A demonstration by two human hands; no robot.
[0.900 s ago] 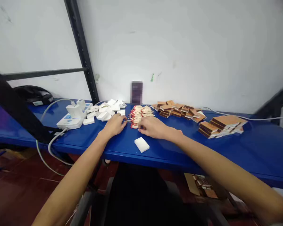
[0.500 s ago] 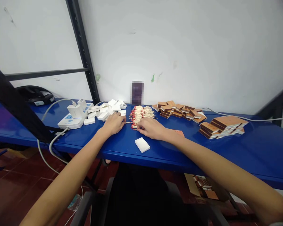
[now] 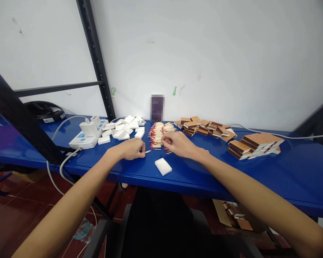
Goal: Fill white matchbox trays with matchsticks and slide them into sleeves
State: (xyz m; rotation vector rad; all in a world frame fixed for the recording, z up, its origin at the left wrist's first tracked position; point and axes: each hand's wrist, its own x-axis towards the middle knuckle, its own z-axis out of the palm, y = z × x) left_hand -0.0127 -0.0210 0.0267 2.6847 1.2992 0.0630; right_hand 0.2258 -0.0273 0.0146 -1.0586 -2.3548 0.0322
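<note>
My left hand is closed low over the blue tabletop. One match pokes out from its fingertips toward the right. Beside the pile of red-tipped matches, my right hand is closed in a pinch at the pile's right front edge. A few match ends show just under its fingers; how many it grips is hidden. Between and nearer than both hands lies a single white matchbox tray, touched by neither.
White matchbox trays are heaped behind my left hand, next to a power strip with cables. Brown matchbox sleeves lie loose at the back right, and matchboxes are stacked nearer. A dark shelf post rises at left.
My left hand has drawn back from the pile toward the table's front edge, a match in its fingertips. My right hand has shifted slightly right and away from me. The view has moved slightly.
</note>
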